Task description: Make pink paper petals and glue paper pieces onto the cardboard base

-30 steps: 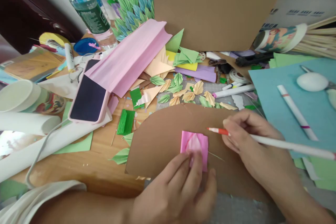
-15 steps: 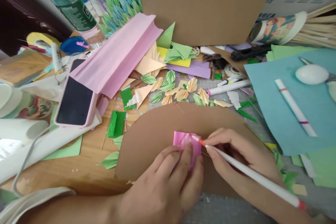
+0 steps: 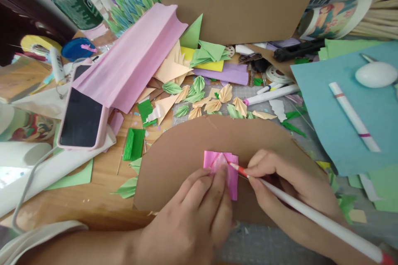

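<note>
A small pink rectangle of crepe paper (image 3: pixel 233 188) lies on a brown cardboard piece (image 3: pixel 174 153) with a curved upper edge. On the pink paper is a paler, pointed petal-shaped piece (image 3: pixel 221 160), its lower part covered by fingers. My left hand (image 3: pixel 199 203) holds both down with its fingertips pressed together. A white marker with a red tip (image 3: pixel 298 201) is pinched in my right hand (image 3: pixel 280 182). Its tip touches the pink paper just right of the petal shape, and a red line runs along the shape's upper edges.
A phone (image 3: pixel 82 120) and a folded pink paper sheet (image 3: pixel 133 58) lie at the left. Folded paper leaves (image 3: pixel 199 85) are scattered beyond the cardboard. To the right, a blue sheet (image 3: pixel 329 128) bears another marker (image 3: pixel 354 116). An upright cardboard panel (image 3: pixel 239 4) stands behind.
The marker tip has moved from the petal shape's point down its right side, leaving a red line. My left fingers have shifted slightly, uncovering more pink paper. The whole view has shifted a little.
</note>
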Demonstrator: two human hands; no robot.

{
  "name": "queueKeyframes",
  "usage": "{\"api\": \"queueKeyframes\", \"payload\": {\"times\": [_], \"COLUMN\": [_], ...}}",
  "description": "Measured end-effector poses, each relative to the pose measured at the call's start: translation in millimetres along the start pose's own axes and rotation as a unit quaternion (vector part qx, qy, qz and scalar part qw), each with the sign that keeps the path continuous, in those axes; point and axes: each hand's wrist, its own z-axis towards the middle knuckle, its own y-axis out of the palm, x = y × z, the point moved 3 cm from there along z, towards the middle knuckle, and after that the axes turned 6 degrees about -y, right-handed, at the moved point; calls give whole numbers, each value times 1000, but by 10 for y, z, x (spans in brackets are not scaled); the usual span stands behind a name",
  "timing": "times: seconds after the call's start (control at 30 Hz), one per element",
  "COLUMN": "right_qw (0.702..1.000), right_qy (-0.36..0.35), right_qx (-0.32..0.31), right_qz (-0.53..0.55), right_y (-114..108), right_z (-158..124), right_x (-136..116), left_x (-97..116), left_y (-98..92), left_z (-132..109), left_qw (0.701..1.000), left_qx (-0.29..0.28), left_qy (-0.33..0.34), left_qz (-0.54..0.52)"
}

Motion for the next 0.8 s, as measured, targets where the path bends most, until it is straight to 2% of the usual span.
{"api": "queueKeyframes", "payload": {"times": [0.3, 0.43, 0.63, 0.8], "right_qw": [998, 996, 993, 992], "right_qy": [-51, -77, -95, -100], "right_qx": [-31, -15, -19, -11], "right_qz": [-35, -45, -73, -80], "right_y": [-10, 17, 65, 112], "right_z": [-24, -24, -55, -168], "right_x": [-67, -124, -150, -172], "left_x": [8, -41, -309, -396], "left_y": [14, -21, -163, -219], "left_z": [-23, -5, 37, 31], "left_qw": [1000, 999, 981, 978], "left_qx": [3, -3, -101, -136], "left_qy": [-16, -26, -61, -46], "left_qz": [0, -23, -154, -150]}}
